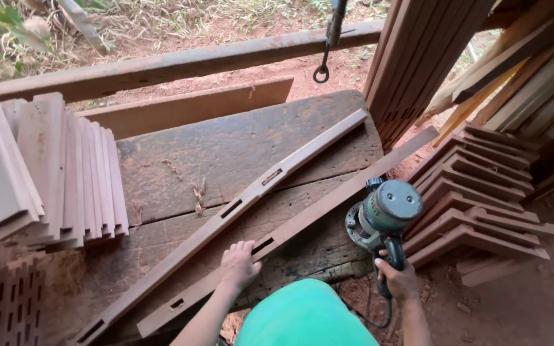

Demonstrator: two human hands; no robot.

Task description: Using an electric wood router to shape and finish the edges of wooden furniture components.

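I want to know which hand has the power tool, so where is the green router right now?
In the head view the green router is at the right, gripped by the right hand at the workbench's right edge, just beside the nearer wooden rail.

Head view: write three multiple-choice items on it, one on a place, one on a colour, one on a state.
1. Where is the power tool?
A. off the workbench's right edge
B. on the stacked slats at left
C. on the ground

2. What colour is the tool's body?
A. red
B. green and grey
C. yellow

3. What is the left hand doing?
A. lifting a slat
B. hanging free
C. resting on a slotted rail

Key: 1 A, the right hand holds the tool beside the workbench. 2 B, green housing, grey top. 3 C, the fingers lie flat on the nearer rail.
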